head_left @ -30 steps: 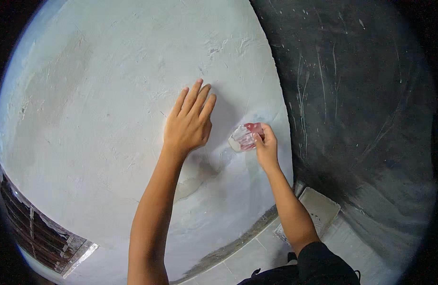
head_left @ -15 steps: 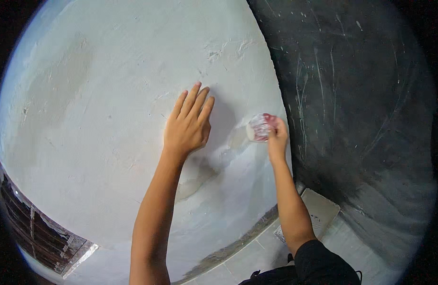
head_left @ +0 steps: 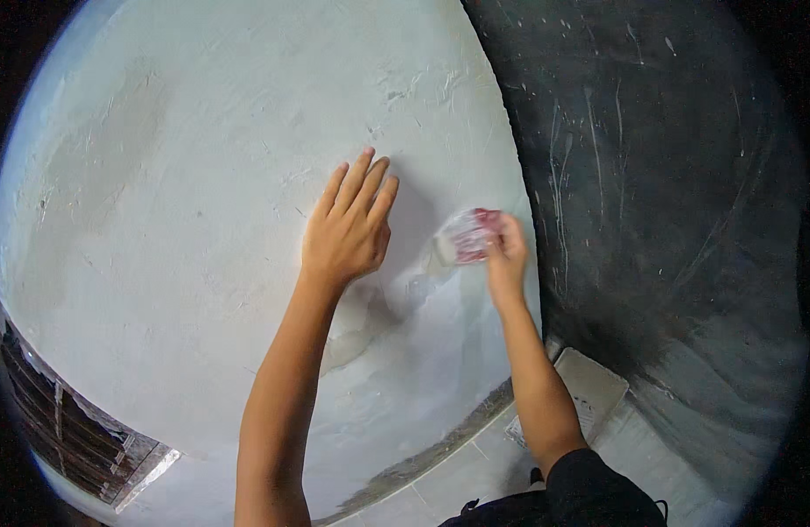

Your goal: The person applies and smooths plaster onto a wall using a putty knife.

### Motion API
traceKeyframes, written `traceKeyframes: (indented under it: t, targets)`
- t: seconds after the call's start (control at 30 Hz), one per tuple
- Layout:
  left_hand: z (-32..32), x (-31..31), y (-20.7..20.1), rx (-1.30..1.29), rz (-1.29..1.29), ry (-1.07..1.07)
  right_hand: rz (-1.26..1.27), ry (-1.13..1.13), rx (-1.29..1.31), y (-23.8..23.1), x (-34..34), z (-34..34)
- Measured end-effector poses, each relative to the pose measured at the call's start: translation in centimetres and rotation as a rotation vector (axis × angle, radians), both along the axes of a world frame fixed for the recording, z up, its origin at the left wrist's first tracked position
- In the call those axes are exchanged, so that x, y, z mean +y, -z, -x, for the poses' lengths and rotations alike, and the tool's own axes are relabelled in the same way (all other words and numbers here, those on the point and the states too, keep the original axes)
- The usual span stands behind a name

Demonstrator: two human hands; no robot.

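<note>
Pressed flat against the white wall (head_left: 229, 176), my left hand (head_left: 348, 230) has its fingers stretched out and holds nothing. To the right, close to where the white surface ends, my right hand (head_left: 508, 255) pinches a red putty scraper (head_left: 473, 235) smeared with white filler. Its pale edge points left, at a beige patch on the wall; blur hides whether it touches. Another damp-looking beige patch (head_left: 350, 349) lies below my left hand.
A dark grey wall (head_left: 651, 167) with pale streaks borders the white one on the right. Below stand a box-like pale container (head_left: 589, 378) and the tiled floor (head_left: 440, 487). A dark barred opening (head_left: 67, 413) sits at lower left.
My right hand has shifted slightly left with the scraper, over the beige patch. My left hand stays on the same spot of the wall.
</note>
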State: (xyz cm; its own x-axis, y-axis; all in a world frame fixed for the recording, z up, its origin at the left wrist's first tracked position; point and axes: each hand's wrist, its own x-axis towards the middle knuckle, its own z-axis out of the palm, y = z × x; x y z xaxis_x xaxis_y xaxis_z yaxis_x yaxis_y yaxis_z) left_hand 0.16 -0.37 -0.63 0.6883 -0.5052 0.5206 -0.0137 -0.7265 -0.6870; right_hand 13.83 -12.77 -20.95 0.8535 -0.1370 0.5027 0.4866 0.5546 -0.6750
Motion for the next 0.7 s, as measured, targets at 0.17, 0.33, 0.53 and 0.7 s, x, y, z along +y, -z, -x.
traceKeyframes:
  t: [0.17,0.33,0.53,0.7]
  targets:
    - [-0.4,-0.5,0.3,0.025,0.024,0.013,0.094,0.135,0.047,2.4,0.2,-2.8]
    - [0.0,0.1,0.0,0.014,0.015,-0.018,-0.060,-0.138,0.060,0.8,-0.9,0.8]
    - [-0.4,-0.5,0.4,0.009,0.021,0.004,0.058,-0.012,0.128,3.4,-1.0,-2.6]
    - [0.1,-0.3,0.0,-0.017,-0.003,-0.021,-0.067,-0.130,-0.015,1.5,0.1,0.3]
